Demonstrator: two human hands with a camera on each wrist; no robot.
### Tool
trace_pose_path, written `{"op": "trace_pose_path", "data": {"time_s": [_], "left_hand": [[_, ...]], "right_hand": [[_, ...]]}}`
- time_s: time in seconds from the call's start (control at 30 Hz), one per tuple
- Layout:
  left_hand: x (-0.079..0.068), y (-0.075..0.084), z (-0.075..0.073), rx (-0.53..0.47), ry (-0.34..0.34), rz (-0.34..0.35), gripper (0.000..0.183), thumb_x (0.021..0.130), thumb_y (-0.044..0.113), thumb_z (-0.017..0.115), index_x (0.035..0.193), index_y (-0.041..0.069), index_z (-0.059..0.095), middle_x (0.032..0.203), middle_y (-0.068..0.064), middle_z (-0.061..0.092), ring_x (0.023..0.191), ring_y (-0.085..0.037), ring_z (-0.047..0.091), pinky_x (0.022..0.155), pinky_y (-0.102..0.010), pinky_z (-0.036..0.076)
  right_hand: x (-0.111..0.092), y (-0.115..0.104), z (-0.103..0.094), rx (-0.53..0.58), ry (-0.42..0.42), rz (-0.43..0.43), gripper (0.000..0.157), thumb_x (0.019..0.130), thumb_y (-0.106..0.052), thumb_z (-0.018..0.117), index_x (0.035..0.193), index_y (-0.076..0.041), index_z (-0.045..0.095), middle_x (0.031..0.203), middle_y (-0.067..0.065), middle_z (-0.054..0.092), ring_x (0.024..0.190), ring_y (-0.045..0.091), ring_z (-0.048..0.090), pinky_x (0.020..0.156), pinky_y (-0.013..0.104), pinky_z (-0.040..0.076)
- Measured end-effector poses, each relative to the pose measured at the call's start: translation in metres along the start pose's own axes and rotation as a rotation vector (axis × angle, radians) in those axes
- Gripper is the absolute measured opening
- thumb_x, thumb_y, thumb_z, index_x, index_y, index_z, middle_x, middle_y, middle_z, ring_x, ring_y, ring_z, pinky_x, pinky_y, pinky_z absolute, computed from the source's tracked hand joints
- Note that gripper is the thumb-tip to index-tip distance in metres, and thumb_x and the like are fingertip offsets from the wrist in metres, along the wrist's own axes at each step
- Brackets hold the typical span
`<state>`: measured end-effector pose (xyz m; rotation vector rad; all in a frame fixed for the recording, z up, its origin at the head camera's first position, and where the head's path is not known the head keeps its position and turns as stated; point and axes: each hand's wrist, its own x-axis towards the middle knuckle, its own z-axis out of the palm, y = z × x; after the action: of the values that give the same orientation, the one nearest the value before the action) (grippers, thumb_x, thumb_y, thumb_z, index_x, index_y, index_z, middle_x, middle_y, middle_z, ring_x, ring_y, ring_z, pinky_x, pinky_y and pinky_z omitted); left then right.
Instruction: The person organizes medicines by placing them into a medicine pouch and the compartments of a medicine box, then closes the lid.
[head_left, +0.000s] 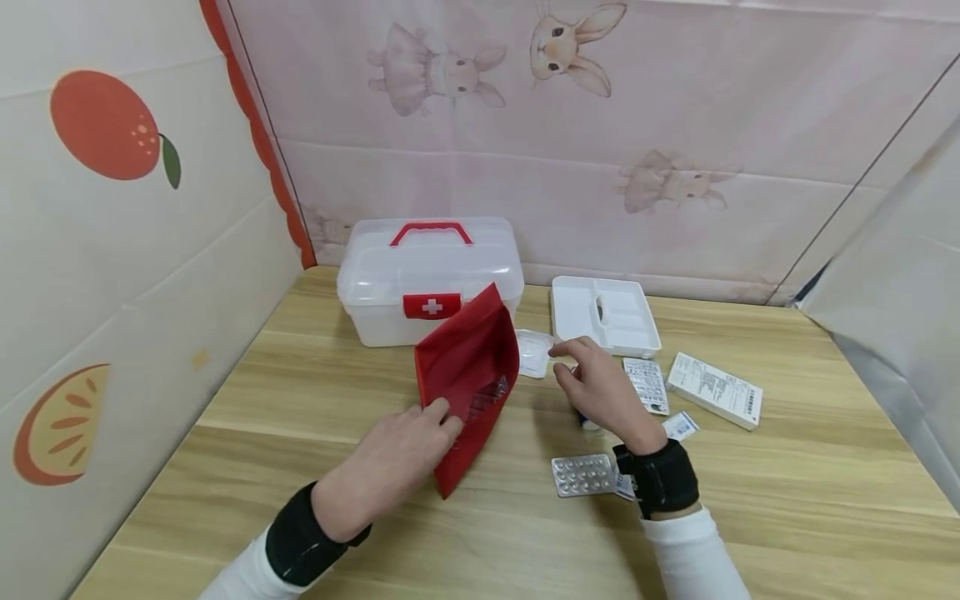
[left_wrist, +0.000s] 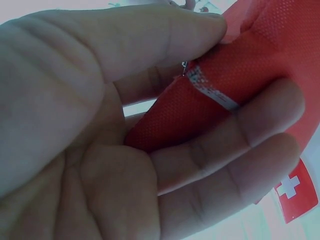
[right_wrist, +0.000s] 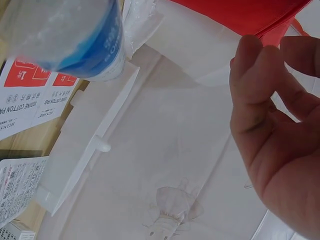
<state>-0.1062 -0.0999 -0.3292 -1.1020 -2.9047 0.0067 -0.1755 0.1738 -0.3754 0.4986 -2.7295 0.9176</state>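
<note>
My left hand [head_left: 397,458] grips the near edge of a red fabric pouch [head_left: 450,358], thumb on one side and fingers on the other. The pouch stands tilted on the table with its mouth spread, and a clear plastic packet [head_left: 487,398] shows inside. To the right, my right hand [head_left: 603,392] hovers over the table, fingers loosely bent and holding nothing. Just beyond its fingertips lies a clear square packet [head_left: 532,354]. Beneath that hand, a blue and white bottle [right_wrist: 95,40] is mostly hidden in the head view.
A clear first-aid box [head_left: 427,267] with a red handle stands behind the pouch. Right of it lies a white compartment tray [head_left: 637,325]. A blister pack [head_left: 582,475], a printed card [head_left: 647,385], a small sachet [head_left: 680,426] and a white medicine box [head_left: 716,390] lie around my right forearm.
</note>
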Motion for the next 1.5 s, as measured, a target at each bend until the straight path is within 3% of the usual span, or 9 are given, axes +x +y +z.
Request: {"op": "trace_pose_path", "data": {"time_s": [0.3,0.73,1.07,1.2,1.4,1.5], "left_hand": [[-0.001,0.0,0.002,0.015,0.018,0.012,0.034,0.078,0.013,0.085,0.106,0.006,0.067,0.087,-0.006,0.057,0.068,-0.015,0.051,0.06,-0.024,0.052],[-0.001,0.0,0.002,0.023,0.042,0.029,0.033,0.079,0.013,0.084,0.106,0.005,0.068,0.087,-0.007,0.057,0.067,-0.015,0.051,0.059,-0.024,0.052],[-0.001,0.0,0.003,0.028,0.043,0.034,0.033,0.078,0.013,0.085,0.105,0.005,0.068,0.087,-0.007,0.057,0.067,-0.015,0.051,0.06,-0.024,0.052],[-0.001,0.0,0.003,0.036,0.048,0.042,0.032,0.079,0.014,0.084,0.105,0.005,0.068,0.086,-0.006,0.056,0.066,-0.014,0.051,0.059,-0.023,0.051],[-0.002,0.0,0.002,0.034,0.046,0.045,0.032,0.079,0.014,0.084,0.105,0.005,0.068,0.086,-0.006,0.056,0.067,-0.014,0.051,0.059,-0.024,0.052],[-0.002,0.0,0.002,0.032,0.039,0.042,0.032,0.079,0.014,0.084,0.106,0.005,0.068,0.087,-0.007,0.056,0.067,-0.015,0.051,0.06,-0.024,0.052]], "right_hand": [[-0.003,0.007,-0.006,-0.063,-0.009,0.034,0.024,0.096,-0.009,0.059,0.117,-0.002,0.067,0.113,0.015,0.065,0.071,0.016,0.054,0.064,0.031,0.046],[-0.006,0.019,-0.016,-0.199,0.06,0.156,0.023,0.094,-0.007,0.058,0.114,0.001,0.066,0.11,0.02,0.066,0.09,0.033,0.065,0.071,0.048,0.053],[-0.005,0.024,-0.018,-0.191,0.04,0.179,0.021,0.093,-0.007,0.061,0.111,0.002,0.067,0.101,0.02,0.068,0.087,0.033,0.064,0.072,0.047,0.052],[-0.006,0.029,-0.018,-0.207,0.048,0.178,0.02,0.091,-0.005,0.06,0.108,0.003,0.066,0.094,0.019,0.069,0.079,0.031,0.063,0.065,0.043,0.051],[-0.008,0.036,-0.02,-0.255,-0.037,0.251,0.03,0.091,-0.013,0.066,0.116,0.004,0.063,0.093,0.02,0.07,0.072,0.027,0.063,0.054,0.035,0.047],[-0.008,0.038,-0.02,-0.269,-0.108,0.294,0.04,0.091,-0.022,0.069,0.12,0.004,0.061,0.085,0.015,0.068,0.067,0.024,0.061,0.052,0.033,0.045]]}}
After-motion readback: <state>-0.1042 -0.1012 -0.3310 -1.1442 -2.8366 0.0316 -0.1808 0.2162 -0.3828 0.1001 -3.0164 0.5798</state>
